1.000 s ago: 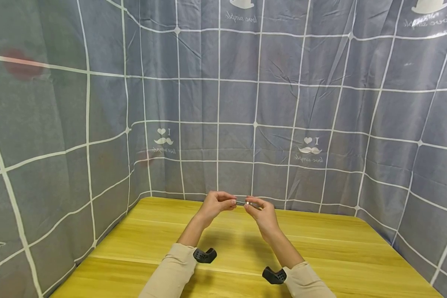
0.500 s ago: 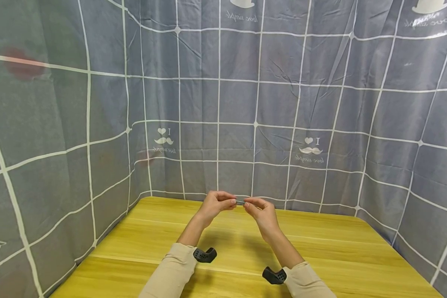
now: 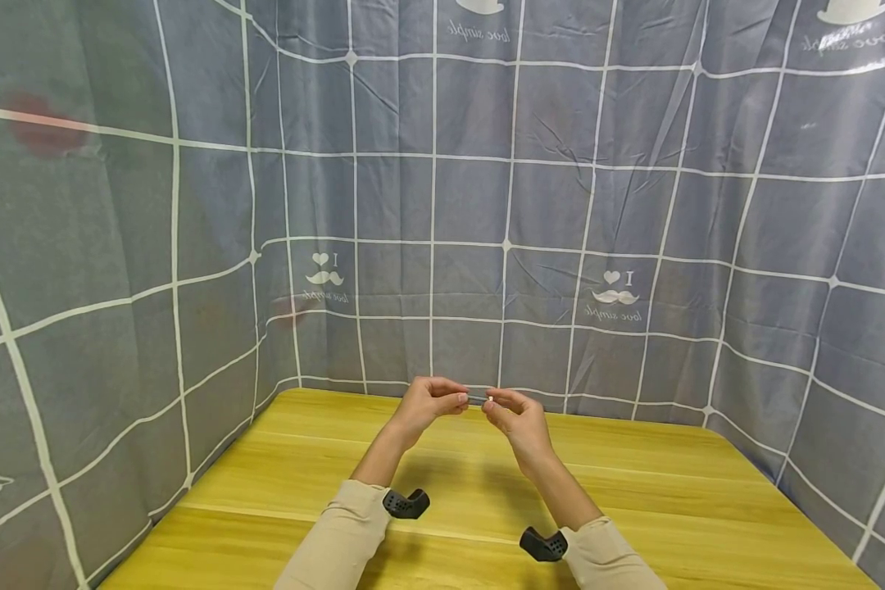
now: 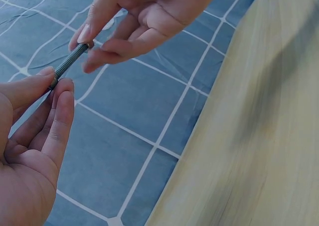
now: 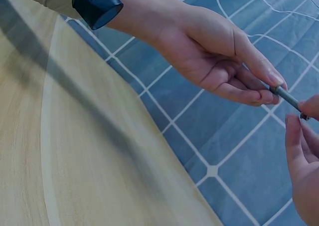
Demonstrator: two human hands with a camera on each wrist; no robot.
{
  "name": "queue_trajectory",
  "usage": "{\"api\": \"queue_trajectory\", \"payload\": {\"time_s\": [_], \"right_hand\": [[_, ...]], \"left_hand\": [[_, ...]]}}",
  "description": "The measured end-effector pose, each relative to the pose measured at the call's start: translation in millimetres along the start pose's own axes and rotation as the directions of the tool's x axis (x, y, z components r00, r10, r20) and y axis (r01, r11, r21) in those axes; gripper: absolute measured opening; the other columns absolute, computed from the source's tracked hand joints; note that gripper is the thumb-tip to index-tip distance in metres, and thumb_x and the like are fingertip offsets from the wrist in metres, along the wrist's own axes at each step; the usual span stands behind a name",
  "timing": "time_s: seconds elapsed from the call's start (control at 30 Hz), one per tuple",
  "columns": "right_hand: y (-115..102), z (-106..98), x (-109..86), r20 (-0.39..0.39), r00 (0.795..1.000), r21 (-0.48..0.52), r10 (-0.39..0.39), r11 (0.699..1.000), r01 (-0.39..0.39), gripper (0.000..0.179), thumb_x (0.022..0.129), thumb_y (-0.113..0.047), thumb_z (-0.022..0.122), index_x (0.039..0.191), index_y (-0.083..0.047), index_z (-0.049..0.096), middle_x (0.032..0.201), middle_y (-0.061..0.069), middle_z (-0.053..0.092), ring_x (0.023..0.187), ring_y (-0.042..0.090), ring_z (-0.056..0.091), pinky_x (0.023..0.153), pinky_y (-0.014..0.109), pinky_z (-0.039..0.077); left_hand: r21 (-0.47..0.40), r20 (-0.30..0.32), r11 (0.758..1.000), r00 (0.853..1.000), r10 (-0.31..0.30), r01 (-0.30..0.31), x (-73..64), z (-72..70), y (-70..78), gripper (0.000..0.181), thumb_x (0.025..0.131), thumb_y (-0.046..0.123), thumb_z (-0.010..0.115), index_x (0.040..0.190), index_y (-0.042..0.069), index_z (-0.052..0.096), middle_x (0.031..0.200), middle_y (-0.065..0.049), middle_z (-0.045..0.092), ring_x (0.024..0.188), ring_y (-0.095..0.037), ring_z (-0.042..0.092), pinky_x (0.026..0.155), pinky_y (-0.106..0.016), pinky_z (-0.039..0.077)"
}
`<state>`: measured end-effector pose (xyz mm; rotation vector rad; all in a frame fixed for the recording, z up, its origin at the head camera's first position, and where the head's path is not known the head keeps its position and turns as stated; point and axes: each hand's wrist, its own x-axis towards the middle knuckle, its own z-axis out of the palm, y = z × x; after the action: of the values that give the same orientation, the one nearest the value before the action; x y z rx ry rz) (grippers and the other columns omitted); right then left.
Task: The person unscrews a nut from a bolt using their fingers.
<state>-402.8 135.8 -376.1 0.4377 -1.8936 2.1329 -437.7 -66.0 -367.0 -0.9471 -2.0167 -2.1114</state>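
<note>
My left hand and right hand are raised above the far part of the table, fingertips close together. Between them a grey metal bolt with a threaded shank lies nearly level. The left thumb and fingers pinch one end of it, covering most of that end. At the other end is a small shiny nut, held between the right thumb and forefinger. In the right wrist view, part of the bolt shows between both sets of fingertips; the nut is partly hidden by the right fingers.
A yellow wood-grain table lies under both forearms. Grey curtains with white grid lines enclose its back and sides. Black wrist cameras sit at the beige sleeve cuffs.
The right fingertips closed over the nut half a second ago and now stand slightly apart, so the nut shows again. The left hand and the bolt stay in place.
</note>
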Motion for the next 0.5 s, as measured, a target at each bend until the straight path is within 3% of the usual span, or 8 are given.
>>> {"api": "queue_trajectory", "payload": {"time_s": [0.2,0.4,0.5], "right_hand": [[0.9,-0.6,0.8,-0.002,1.000,0.034,0.000,0.999,0.001,0.021,0.099,0.003,0.068,0.119,0.011,0.070,0.108,0.018,0.070,0.097,0.023,0.069,0.091,0.030,0.058],[-1.8,-1.1,0.6,-0.006,1.000,-0.011,-0.022,1.000,0.022,0.023,0.098,0.003,0.068,0.120,0.012,0.069,0.122,0.020,0.065,0.105,0.024,0.066,0.093,0.029,0.056],[-2.4,-0.9,1.0,-0.021,1.000,-0.061,-0.015,0.998,0.014,0.028,0.097,0.001,0.071,0.123,0.010,0.068,0.129,0.024,0.062,0.110,0.026,0.064,0.091,0.026,0.056]], "left_hand": [[0.001,-0.012,1.000,1.000,-0.019,0.019,0.4,-0.5,-1.3,0.018,0.099,0.000,0.069,0.112,-0.013,0.072,0.101,-0.015,0.076,0.089,-0.021,0.074,0.088,-0.038,0.060],[0.008,0.001,1.000,1.000,-0.006,0.006,1.4,-0.6,1.3,0.024,0.099,0.000,0.068,0.116,-0.018,0.068,0.100,-0.015,0.076,0.093,-0.029,0.074,0.088,-0.038,0.060],[0.008,0.002,1.000,1.000,0.001,-0.002,1.1,-0.8,1.6,0.024,0.099,0.000,0.069,0.114,-0.018,0.068,0.101,-0.018,0.076,0.091,-0.027,0.074,0.087,-0.038,0.061]]}}
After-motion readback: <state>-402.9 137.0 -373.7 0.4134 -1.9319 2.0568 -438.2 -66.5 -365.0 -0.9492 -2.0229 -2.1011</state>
